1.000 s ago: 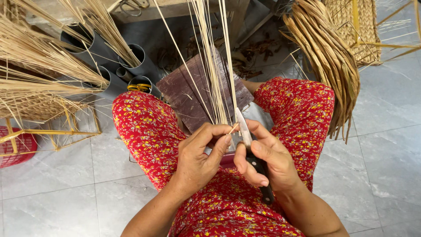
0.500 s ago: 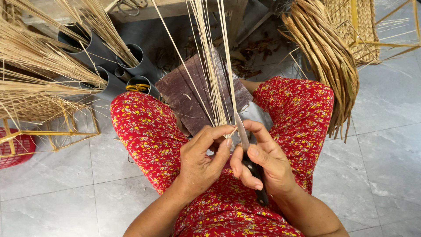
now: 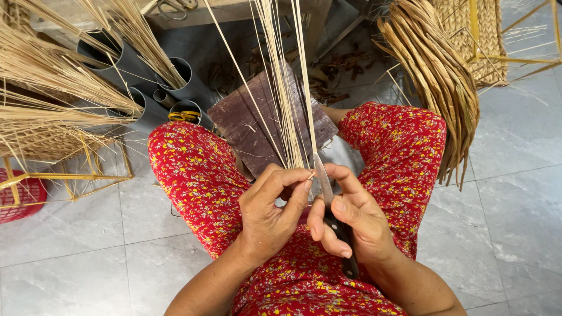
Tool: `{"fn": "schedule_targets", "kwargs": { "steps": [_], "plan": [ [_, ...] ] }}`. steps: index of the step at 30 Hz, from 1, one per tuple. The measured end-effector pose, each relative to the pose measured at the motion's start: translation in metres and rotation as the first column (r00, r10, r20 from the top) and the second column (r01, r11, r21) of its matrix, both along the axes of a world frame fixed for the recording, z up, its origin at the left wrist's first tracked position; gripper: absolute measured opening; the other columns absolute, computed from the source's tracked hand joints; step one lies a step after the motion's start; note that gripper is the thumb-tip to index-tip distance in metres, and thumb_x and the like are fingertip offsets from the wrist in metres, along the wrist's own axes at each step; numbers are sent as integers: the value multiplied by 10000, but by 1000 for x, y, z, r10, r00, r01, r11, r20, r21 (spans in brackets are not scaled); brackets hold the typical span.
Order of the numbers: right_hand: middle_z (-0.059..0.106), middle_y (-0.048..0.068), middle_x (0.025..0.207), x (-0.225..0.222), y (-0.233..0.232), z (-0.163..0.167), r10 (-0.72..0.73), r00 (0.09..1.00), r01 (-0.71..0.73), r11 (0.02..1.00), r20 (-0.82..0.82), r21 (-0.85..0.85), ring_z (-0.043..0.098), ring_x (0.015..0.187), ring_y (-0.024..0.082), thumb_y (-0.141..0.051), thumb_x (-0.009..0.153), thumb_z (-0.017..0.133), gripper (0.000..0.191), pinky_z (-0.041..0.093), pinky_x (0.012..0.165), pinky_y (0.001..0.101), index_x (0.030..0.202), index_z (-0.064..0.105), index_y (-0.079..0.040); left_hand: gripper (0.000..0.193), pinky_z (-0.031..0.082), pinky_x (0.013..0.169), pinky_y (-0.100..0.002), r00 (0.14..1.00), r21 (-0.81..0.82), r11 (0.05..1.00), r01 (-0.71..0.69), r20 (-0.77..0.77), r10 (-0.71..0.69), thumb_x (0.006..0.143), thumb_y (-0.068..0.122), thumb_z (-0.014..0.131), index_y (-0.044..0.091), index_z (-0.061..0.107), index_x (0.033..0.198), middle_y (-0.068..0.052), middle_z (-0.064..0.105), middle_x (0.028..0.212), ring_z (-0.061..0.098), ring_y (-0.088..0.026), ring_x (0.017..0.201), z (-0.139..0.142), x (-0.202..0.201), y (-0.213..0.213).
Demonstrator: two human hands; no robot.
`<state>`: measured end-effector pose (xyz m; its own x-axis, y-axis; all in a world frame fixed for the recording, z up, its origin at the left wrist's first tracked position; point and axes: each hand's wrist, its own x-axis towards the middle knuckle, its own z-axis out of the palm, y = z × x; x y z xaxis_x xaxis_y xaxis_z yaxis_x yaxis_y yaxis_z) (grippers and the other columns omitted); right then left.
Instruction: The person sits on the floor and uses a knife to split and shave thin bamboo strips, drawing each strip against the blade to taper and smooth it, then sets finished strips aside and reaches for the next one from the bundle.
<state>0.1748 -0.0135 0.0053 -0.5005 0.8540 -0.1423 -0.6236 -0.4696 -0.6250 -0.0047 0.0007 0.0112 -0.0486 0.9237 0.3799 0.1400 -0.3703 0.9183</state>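
Over red floral lap, centre frame: left hand (image 3: 270,212) pinching lower ends of pale thin straw strips (image 3: 285,88), fingers curled tight. At 3 o'clock of it, right hand (image 3: 351,219) wrapped closed around black-handled steel knife (image 3: 332,216), blade touching strips. Brown wooden board (image 3: 249,126) at 12 o'clock, grey plastic tubes (image 3: 175,88) at 10.

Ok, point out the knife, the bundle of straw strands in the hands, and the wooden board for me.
knife (image 3: 324,186), head view, on the bare metal blade above the right hand.
straw strands (image 3: 286,99), head view, midway up the pale bundle.
wooden board (image 3: 243,126), head view, on its bare dark left part.
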Motion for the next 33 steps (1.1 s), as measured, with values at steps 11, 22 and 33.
{"fn": "schedule_targets", "kwargs": {
  "steps": [11, 22, 33],
  "plan": [
    [647, 260, 866, -1, 1, 2, -2, 1000, 2, 1000, 24, -1, 466, 448, 121, -206, 1077, 527, 517, 369, 422, 229, 1540, 316, -113, 183, 522, 608, -222, 1000, 3, 1000, -13, -13, 13, 945, -41, 737, 25, 712, 1113, -39, 649, 871, 648, -70, 716, 3, 0, 0],
    [648, 273, 881, -3, 0, -1, -19, 997, 16, 999, 73, 52, 503, 485, 137, -199, 1083, 514, 464, 393, 433, 234, 1502, 339, -102, 212, 531, 605, -250, 990, 79, 995, -68, -114, 77, 925, -43, 745, 47, 710, 1113, -55, 649, 875, 672, -107, 722, 2, 1, 0],
    [651, 274, 892, -4, -1, -4, -32, 995, 24, 996, 92, 80, 509, 492, 137, -192, 1089, 509, 437, 402, 434, 232, 1487, 356, -97, 245, 531, 616, -284, 981, 136, 988, -69, -173, 92, 911, -41, 759, 55, 706, 1130, -66, 630, 873, 675, -146, 718, 3, 0, 1]
  ]
}}
